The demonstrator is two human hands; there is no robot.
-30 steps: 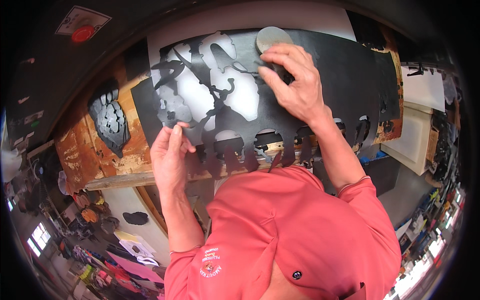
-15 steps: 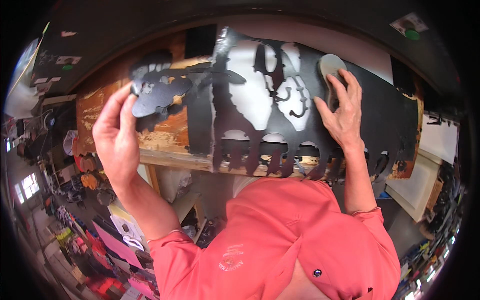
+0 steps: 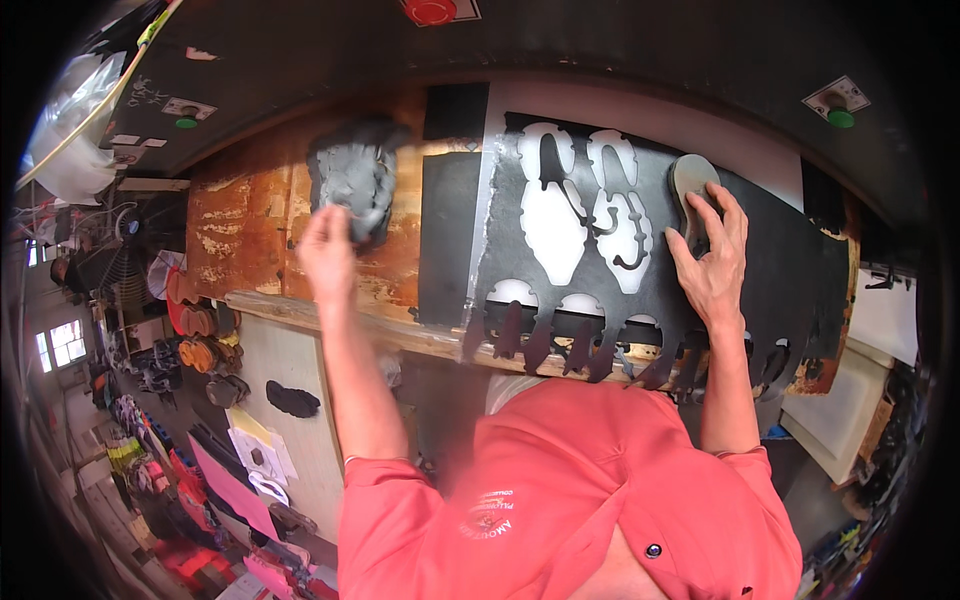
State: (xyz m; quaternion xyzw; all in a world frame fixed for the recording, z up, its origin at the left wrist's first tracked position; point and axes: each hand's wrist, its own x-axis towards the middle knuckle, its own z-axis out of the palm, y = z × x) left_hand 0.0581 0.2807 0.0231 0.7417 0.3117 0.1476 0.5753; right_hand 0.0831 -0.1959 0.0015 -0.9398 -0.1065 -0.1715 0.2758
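Observation:
A black sheet [image 3: 660, 130] lies across the bench, with several shoe-part-shaped cutouts showing white beneath and a ragged, scalloped near edge. On it stands a grey sole-shaped cutting die [image 3: 692, 178], held between the thumb and fingers of my right hand [image 3: 715, 260]. Over the bare wood to the left, my left hand [image 3: 328, 255] is at the near edge of a pile of dark grey cut pieces [image 3: 355, 180]. That hand is smeared by motion, so its grip is unclear. Thin dark offcut strips remain in some cutouts.
Beyond the bench runs a dark machine beam with green buttons [image 3: 840, 117] and a red button [image 3: 430, 10]. A worn wooden edge [image 3: 290, 310] borders the bench. A dark flat piece [image 3: 293, 398] shows against a pale panel at lower left. Stacked soles [image 3: 200, 352] stand farther left.
My left hand has brought the dark cut pieces from beside the sheet to the pile on the wood. Loose scrap over the sheet's left part is gone. My right hand stays at the die.

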